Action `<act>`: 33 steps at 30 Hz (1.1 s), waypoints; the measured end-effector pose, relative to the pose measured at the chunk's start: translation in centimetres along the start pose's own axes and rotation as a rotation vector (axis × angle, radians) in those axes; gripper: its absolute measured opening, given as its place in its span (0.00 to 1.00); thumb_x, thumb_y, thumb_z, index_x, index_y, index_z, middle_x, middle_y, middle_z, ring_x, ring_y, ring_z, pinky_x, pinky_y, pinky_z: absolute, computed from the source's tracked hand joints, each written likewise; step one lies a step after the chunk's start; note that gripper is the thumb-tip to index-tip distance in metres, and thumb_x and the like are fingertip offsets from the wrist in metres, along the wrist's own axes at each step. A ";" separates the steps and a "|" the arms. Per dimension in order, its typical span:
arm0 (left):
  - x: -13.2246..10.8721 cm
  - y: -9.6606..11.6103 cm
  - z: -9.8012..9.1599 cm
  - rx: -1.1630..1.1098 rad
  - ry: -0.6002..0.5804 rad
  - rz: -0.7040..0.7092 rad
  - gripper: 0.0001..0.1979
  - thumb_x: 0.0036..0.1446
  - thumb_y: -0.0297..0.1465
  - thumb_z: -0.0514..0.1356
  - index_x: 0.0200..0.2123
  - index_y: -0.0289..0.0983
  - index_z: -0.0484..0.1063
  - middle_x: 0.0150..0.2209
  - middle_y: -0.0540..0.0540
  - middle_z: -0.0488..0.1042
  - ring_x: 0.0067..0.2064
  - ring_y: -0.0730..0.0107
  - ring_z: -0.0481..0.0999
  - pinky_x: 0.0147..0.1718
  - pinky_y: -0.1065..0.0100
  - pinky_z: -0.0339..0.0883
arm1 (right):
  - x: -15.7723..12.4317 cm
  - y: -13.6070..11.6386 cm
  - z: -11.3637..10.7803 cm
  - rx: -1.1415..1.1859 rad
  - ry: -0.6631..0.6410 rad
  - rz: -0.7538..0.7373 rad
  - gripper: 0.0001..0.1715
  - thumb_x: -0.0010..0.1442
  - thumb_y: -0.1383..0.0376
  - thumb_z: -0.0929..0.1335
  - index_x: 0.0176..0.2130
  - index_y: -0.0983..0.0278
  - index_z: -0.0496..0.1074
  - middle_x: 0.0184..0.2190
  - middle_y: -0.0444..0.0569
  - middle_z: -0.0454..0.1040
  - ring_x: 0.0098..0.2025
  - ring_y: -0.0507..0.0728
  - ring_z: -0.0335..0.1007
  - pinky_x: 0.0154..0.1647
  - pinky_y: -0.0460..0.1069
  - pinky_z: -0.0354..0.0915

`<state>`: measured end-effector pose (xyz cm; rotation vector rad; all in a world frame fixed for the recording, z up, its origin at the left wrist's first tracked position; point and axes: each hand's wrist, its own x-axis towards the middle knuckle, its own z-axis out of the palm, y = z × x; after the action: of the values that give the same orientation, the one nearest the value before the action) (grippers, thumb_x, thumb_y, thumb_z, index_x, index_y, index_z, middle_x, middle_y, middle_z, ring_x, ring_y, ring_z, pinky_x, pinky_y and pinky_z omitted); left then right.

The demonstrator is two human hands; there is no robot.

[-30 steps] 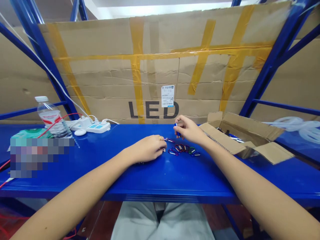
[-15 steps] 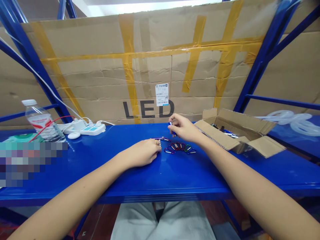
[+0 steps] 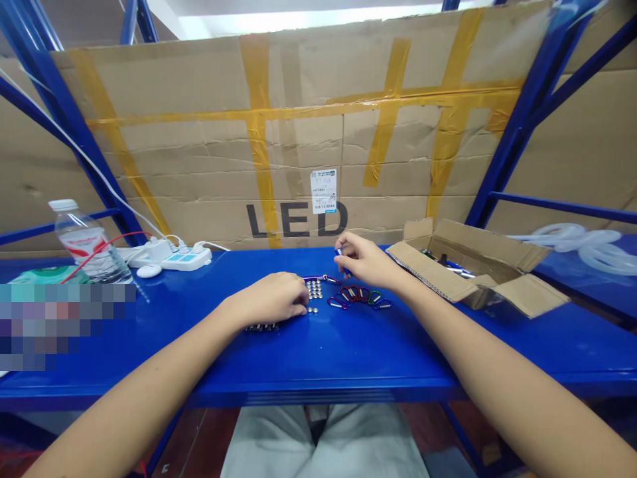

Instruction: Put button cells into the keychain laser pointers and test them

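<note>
My left hand (image 3: 271, 299) rests on the blue shelf (image 3: 318, 345) with its fingers curled, fingertips beside a cluster of small silver button cells (image 3: 313, 290). Whether it holds anything is hidden. A short dark row of small parts (image 3: 261, 327) lies just below that hand. My right hand (image 3: 365, 260) hovers a little farther back, pinching a small blue and silver object (image 3: 339, 252). Several coloured carabiner clips (image 3: 359, 297) lie in a row below the right hand, and a purple clip (image 3: 323, 279) lies between the two hands.
An open cardboard box (image 3: 478, 265) with parts sits at the right. A water bottle (image 3: 84, 242), a white power strip (image 3: 172, 255) with cables and a white round object (image 3: 148, 270) stand at the left. Taped cardboard marked LED (image 3: 298, 166) closes the back. White tubing (image 3: 582, 242) lies far right.
My left hand has slid left and back, uncovering the cluster of button cells. The right hand stays near the clips with the small blue object. The camera view shifted slightly.
</note>
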<state>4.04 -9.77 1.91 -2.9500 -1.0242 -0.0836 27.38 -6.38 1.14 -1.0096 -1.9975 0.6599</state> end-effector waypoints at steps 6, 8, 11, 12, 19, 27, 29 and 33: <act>0.1 -0.2 0.4 -0.030 -0.027 -0.012 0.06 0.56 0.26 0.59 0.33 0.38 0.77 0.34 0.45 0.79 0.39 0.63 0.75 0.39 0.67 0.62 | 0.0 -0.2 0.1 -0.006 0.001 0.009 0.07 0.58 0.65 0.66 0.37 0.60 0.61 0.21 0.41 0.71 0.23 0.53 0.67 0.25 0.47 0.60; 0.1 -0.1 0.3 -0.058 -0.036 -0.021 0.06 0.55 0.26 0.58 0.32 0.37 0.76 0.34 0.45 0.78 0.38 0.64 0.75 0.37 0.67 0.62 | 0.0 -0.1 0.1 0.007 -0.004 0.006 0.07 0.58 0.65 0.66 0.37 0.60 0.61 0.21 0.40 0.71 0.22 0.53 0.67 0.24 0.47 0.60; 0.1 -0.2 0.3 -0.113 -0.047 -0.046 0.04 0.54 0.27 0.59 0.30 0.37 0.74 0.32 0.46 0.77 0.34 0.66 0.74 0.34 0.68 0.61 | 0.0 0.2 0.2 0.013 -0.015 -0.004 0.07 0.59 0.65 0.66 0.38 0.59 0.61 0.22 0.40 0.71 0.23 0.53 0.68 0.24 0.47 0.60; 0.1 -0.3 0.3 -0.132 -0.047 -0.055 0.03 0.53 0.27 0.59 0.29 0.37 0.74 0.31 0.47 0.77 0.32 0.67 0.73 0.33 0.68 0.61 | 0.0 0.2 0.2 0.014 -0.018 -0.007 0.07 0.59 0.65 0.66 0.38 0.59 0.61 0.22 0.41 0.71 0.23 0.53 0.68 0.24 0.47 0.60; 0.0 -1.0 0.6 -0.245 -0.038 -0.043 0.04 0.53 0.28 0.59 0.28 0.37 0.74 0.28 0.48 0.76 0.28 0.70 0.72 0.29 0.70 0.61 | -0.1 0.1 0.4 0.021 -0.049 0.018 0.07 0.59 0.65 0.65 0.38 0.59 0.60 0.22 0.41 0.71 0.23 0.53 0.69 0.22 0.46 0.60; 0.2 -0.9 0.4 -0.141 0.085 -0.036 0.05 0.56 0.27 0.59 0.32 0.37 0.76 0.32 0.47 0.78 0.34 0.67 0.75 0.34 0.68 0.63 | -0.3 0.0 0.4 0.018 -0.065 0.030 0.07 0.59 0.64 0.65 0.39 0.59 0.60 0.22 0.41 0.71 0.22 0.52 0.67 0.21 0.46 0.60; 0.4 -0.9 0.2 -0.136 0.264 -0.057 0.06 0.59 0.28 0.57 0.34 0.37 0.76 0.33 0.47 0.79 0.35 0.67 0.75 0.35 0.68 0.65 | -0.3 -0.1 0.7 0.083 -0.070 0.029 0.09 0.59 0.64 0.66 0.40 0.59 0.60 0.23 0.41 0.71 0.24 0.52 0.68 0.21 0.46 0.61; 0.8 -0.5 0.3 -0.201 0.671 -0.084 0.06 0.61 0.30 0.58 0.37 0.38 0.75 0.34 0.48 0.80 0.34 0.70 0.76 0.37 0.68 0.69 | -0.6 -0.6 2.2 0.222 -0.149 0.028 0.13 0.57 0.63 0.68 0.42 0.59 0.62 0.27 0.42 0.71 0.27 0.52 0.69 0.23 0.46 0.65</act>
<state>4.37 -8.89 1.70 -2.6792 -1.0571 -1.1395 25.54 -7.45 0.15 -0.8780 -1.9862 0.9739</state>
